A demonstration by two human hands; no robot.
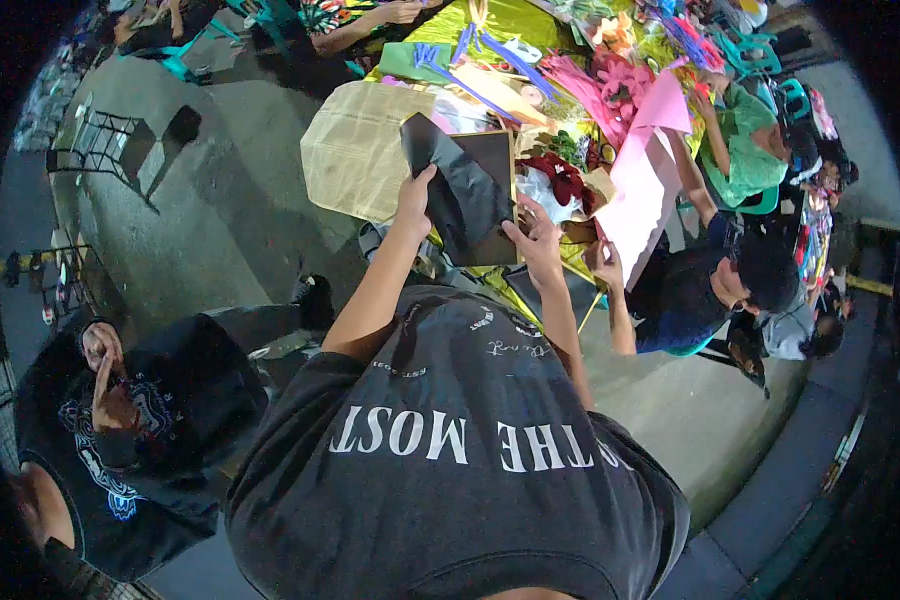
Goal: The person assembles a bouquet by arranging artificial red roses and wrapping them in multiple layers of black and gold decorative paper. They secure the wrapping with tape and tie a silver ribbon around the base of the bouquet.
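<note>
A black wrapping sheet (460,195) with a thin gold edge hangs in front of me, partly folded over or overlapping a second black panel (494,155). My left hand (417,203) grips its left side, thumb on top. On the lower right edge, my right hand (538,240) pinches the sheet between thumb and fingers. Just right of the sheet lies a bouquet with dark red flowers (560,178) and whitish wrapping (542,197). Printed tan paper (355,150) spreads to the left of the sheet, near my left hand.
A person at the right holds a large pink sheet (650,170) close to my right hand. The yellow-covered table (515,25) bears blue strips (510,58), pink flowers (622,85) and green sheets. Another person sits at my left (140,420); a metal rack (110,140) stands on the floor.
</note>
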